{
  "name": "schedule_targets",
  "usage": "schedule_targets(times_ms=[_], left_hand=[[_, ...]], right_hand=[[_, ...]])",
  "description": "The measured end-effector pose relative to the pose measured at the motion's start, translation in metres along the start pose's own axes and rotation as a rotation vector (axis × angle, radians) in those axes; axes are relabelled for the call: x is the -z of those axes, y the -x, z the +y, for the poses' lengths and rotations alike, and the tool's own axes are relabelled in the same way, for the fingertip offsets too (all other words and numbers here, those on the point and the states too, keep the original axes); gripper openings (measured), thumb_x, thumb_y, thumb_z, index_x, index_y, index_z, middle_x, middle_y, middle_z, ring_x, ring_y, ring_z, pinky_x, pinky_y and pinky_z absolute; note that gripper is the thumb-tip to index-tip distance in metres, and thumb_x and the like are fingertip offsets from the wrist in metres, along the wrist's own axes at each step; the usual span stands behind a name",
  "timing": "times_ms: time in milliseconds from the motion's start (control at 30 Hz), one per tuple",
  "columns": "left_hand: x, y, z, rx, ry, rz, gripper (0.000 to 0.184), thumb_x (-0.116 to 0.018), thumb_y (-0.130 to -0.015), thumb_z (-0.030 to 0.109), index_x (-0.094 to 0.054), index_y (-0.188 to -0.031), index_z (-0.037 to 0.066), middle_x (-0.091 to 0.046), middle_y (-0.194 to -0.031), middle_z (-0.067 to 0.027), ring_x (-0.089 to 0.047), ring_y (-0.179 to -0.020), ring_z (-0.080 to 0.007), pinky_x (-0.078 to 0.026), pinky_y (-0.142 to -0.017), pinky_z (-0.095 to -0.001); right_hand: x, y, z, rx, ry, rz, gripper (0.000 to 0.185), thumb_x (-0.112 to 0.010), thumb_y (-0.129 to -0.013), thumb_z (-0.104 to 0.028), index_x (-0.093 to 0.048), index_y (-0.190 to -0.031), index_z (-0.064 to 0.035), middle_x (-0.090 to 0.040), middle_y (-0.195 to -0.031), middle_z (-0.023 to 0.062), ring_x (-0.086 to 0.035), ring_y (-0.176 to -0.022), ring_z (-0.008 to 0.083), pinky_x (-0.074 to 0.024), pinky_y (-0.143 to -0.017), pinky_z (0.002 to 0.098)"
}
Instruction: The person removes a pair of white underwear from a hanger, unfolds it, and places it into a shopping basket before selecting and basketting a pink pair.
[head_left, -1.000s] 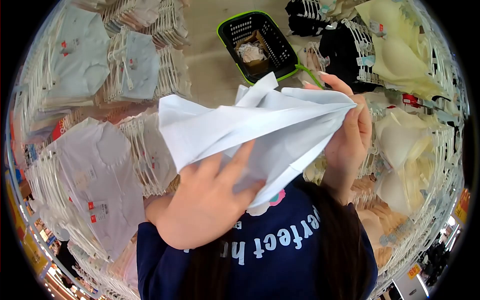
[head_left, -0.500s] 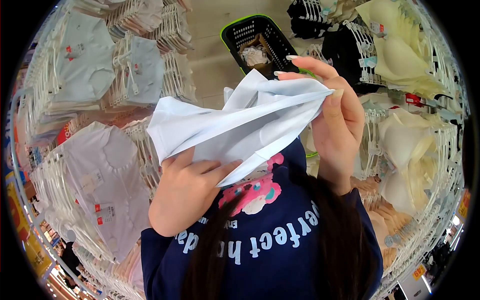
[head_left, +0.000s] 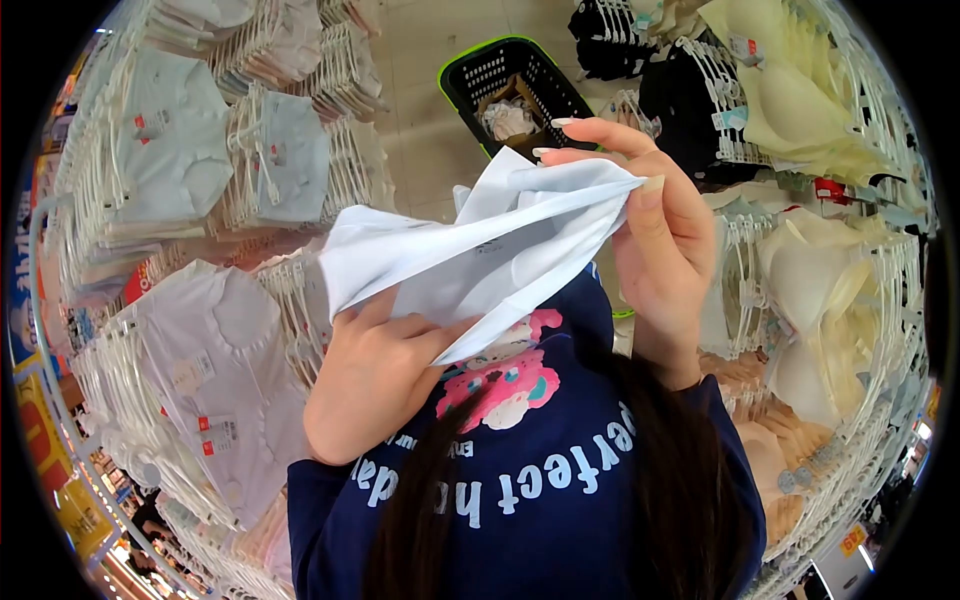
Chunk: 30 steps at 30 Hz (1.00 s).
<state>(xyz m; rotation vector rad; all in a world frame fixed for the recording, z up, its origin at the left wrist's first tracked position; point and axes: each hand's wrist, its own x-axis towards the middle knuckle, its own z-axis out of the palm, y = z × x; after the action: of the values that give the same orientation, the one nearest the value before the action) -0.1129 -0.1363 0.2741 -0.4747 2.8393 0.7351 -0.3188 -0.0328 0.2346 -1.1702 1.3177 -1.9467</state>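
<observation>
A pale blue pair of briefs (head_left: 400, 255) is stretched between my hands in front of my chest, its waistband gaping toward me. My right hand (head_left: 668, 240) pinches the right end of the waistband between thumb and fingers. At the lower left, my left hand (head_left: 372, 385) grips the near edge, with its fingertips tucked inside the opening and partly hidden by the fabric. A small dark print shows faintly on the inner cloth.
A black basket with a green rim (head_left: 462, 60) stands on the floor ahead, with a cardboard box inside. Racks of hanging briefs (head_left: 215, 330) line the left. Bras on hangers (head_left: 815, 300) fill the right side, close to my right arm.
The briefs and both hands have shifted slightly in view, the right hand a little left and the left hand a little right. The hold on the fabric looks the same.
</observation>
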Motion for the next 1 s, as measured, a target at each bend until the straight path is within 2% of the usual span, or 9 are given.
schedule_targets(times_ms=[133,233,267,333,433,567,767,933,1000], left_hand=[[-0.014,-0.017,-0.014,-0.172,0.107,0.336,0.036,-0.061,-0.061,0.003,-0.066,-0.095,0.011,-0.061,-0.072,-0.0061,-0.057,-0.072,-0.0262,-0.044,-0.064,-0.0388],[-0.03,-0.029,-0.027,-0.093,0.169,0.562,0.038,-0.057,-0.057,-0.002,-0.064,-0.093,0.007,-0.059,-0.07,-0.0082,-0.057,-0.067,-0.0277,-0.045,-0.067,-0.0382],[-0.041,-0.032,-0.041,-0.158,0.193,0.578,0.053,-0.067,-0.059,0.003,-0.056,-0.111,0.004,-0.061,-0.086,-0.011,-0.057,-0.075,-0.0285,-0.044,-0.069,-0.0368],[-0.063,-0.053,-0.041,-0.047,0.427,0.731,0.078,-0.077,-0.055,0.012,-0.042,-0.124,0.001,-0.056,-0.103,-0.013,-0.055,-0.089,-0.0281,-0.043,-0.077,-0.0351],[-0.094,-0.083,-0.05,-0.05,0.864,0.591,0.124,-0.089,-0.04,0.027,-0.018,-0.137,-0.004,-0.041,-0.129,-0.0152,-0.044,-0.115,-0.027,-0.038,-0.093,-0.0329],[-0.122,-0.096,-0.055,-0.005,0.91,0.108,0.082,-0.084,-0.054,0.016,-0.045,-0.124,-0.001,-0.058,-0.113,-0.013,-0.056,-0.104,-0.0216,-0.043,-0.088,-0.0324],[-0.167,-0.123,-0.078,0.15,1.076,0.372,0.019,-0.068,-0.073,0.007,-0.061,-0.09,0.0,-0.061,-0.077,-0.002,-0.057,-0.074,-0.0095,-0.045,-0.067,-0.023],[-0.153,-0.148,-0.063,0.421,1.33,0.605,0.013,-0.056,-0.08,-0.001,-0.058,-0.093,0.001,-0.058,-0.08,0.0017,-0.052,-0.074,-0.0053,-0.041,-0.066,-0.0185],[-0.152,-0.16,-0.061,0.489,1.394,0.604,0.018,-0.052,-0.081,-0.003,-0.056,-0.098,0.001,-0.058,-0.087,-0.0008,-0.052,-0.081,-0.0063,-0.041,-0.072,-0.0192]], right_hand=[[-0.004,-0.002,0.005,-0.124,-0.296,0.139,0.031,-0.032,-0.098,-0.024,-0.049,-0.095,0.0017,-0.059,-0.104,0.0196,-0.06,-0.095,0.0245,-0.0482,-0.083,0.0343],[0.001,-0.002,0.014,-0.248,-0.538,0.179,0.03,-0.032,-0.098,-0.025,-0.048,-0.092,-0.0004,-0.06,-0.1,0.0204,-0.061,-0.093,0.0264,-0.0493,-0.082,0.0358],[0.0,-0.003,0.019,-0.287,-0.597,0.206,0.031,-0.031,-0.098,-0.027,-0.048,-0.093,-0.0008,-0.061,-0.095,0.0206,-0.062,-0.09,0.0278,-0.0504,-0.08,0.0365],[-0.003,0.002,0.033,-0.378,-0.652,0.257,0.026,-0.032,-0.097,-0.025,-0.047,-0.101,-0.0038,-0.061,-0.094,0.0195,-0.061,-0.088,0.0278,-0.0493,-0.081,0.0397],[-0.011,0.006,0.06,-0.536,-0.804,0.311,0.025,-0.037,-0.096,-0.025,-0.05,-0.1,-0.0029,-0.062,-0.094,0.0173,-0.061,-0.089,0.0251,-0.0491,-0.082,0.0365],[-0.014,0.005,0.078,-0.671,-0.922,0.349,0.024,-0.039,-0.096,-0.024,-0.05,-0.1,-0.0032,-0.061,-0.093,0.0165,-0.062,-0.087,0.0257,-0.0507,-0.078,0.0386],[0.015,0.002,0.093,-0.691,-1.02,0.343,0.019,-0.04,-0.095,-0.022,-0.048,-0.097,-0.0056,-0.06,-0.086,0.0147,-0.062,-0.077,0.0237,-0.0516,-0.076,0.0387],[0.036,0.021,0.151,-0.702,-0.606,0.303,0.008,-0.05,-0.091,-0.013,-0.046,-0.094,-0.0079,-0.06,-0.075,0.0072,-0.053,-0.062,0.0114,-0.0436,-0.06,0.0224],[0.035,0.033,0.175,-0.668,-0.254,0.226,0.024,-0.056,-0.088,-0.014,-0.043,-0.108,-0.0084,-0.053,-0.096,0.0071,-0.05,-0.081,0.0105,-0.0425,-0.064,0.0218]])
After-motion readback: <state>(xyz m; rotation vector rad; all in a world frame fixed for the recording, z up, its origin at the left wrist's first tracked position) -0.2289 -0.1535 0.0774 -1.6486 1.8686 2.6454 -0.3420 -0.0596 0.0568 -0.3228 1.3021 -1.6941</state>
